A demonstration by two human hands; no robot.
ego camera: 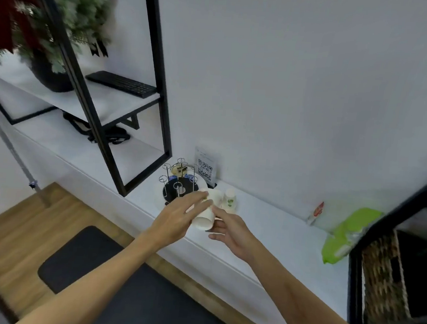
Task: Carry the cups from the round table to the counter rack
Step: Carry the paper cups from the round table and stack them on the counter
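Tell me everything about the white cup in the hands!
The cup is white, looks like paper, and has a green mark near its rim end. It lies tilted on its side in the air above the counter, with its round bottom facing the camera. The left hand holds it with fingers lying along its top, and the right hand touches it from the right. It is right in front of the wire rack.

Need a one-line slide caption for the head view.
Both hands, left and right, hold a white paper cup above the white counter, beside the wire cup rack.
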